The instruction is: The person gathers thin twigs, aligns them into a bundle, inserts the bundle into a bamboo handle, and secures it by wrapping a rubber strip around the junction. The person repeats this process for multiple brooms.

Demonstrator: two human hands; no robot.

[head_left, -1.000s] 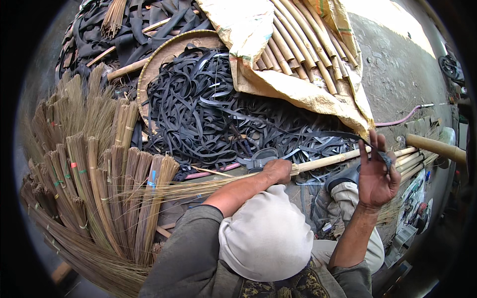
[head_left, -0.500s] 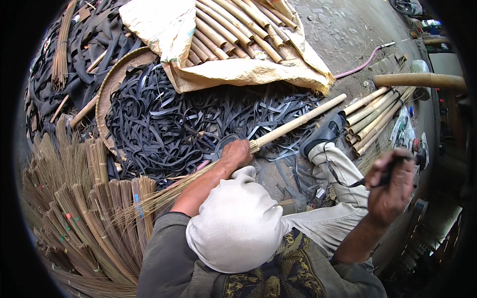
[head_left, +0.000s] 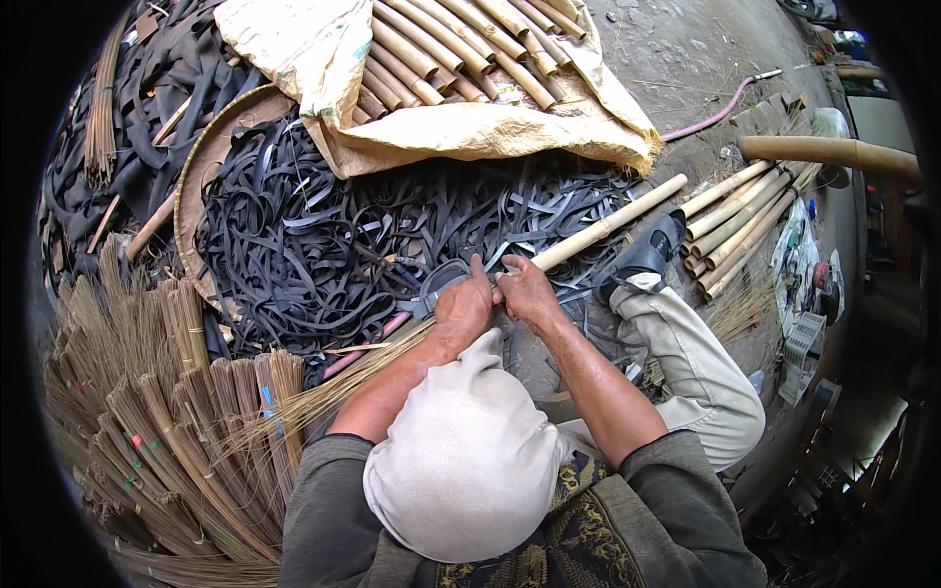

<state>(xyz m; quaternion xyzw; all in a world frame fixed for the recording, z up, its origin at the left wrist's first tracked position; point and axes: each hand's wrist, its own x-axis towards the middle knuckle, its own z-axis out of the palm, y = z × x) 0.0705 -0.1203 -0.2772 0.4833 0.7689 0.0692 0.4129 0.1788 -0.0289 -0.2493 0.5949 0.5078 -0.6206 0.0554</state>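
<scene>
A long pale bamboo pole slants up to the right, its near end meeting a bundle of thin broom sticks that fans down to the left. My left hand is closed around the bundle where it joins the pole. Right beside it, my right hand bends over the pole's near end, fingers curled in and thumb close to the left hand. What those right fingers pinch is hidden. A dark grey sandal shows just beyond the left hand.
A tangled heap of black rubber strips lies ahead, partly in a round woven tray. Bamboo poles rest on a pale sack. Stick bundles crowd the left; more bamboo poles lie right, past my sandalled foot.
My right hand has come in from the far right, where it held a black strip drawn out, to the joint beside my left hand. The left hand keeps its grip.
</scene>
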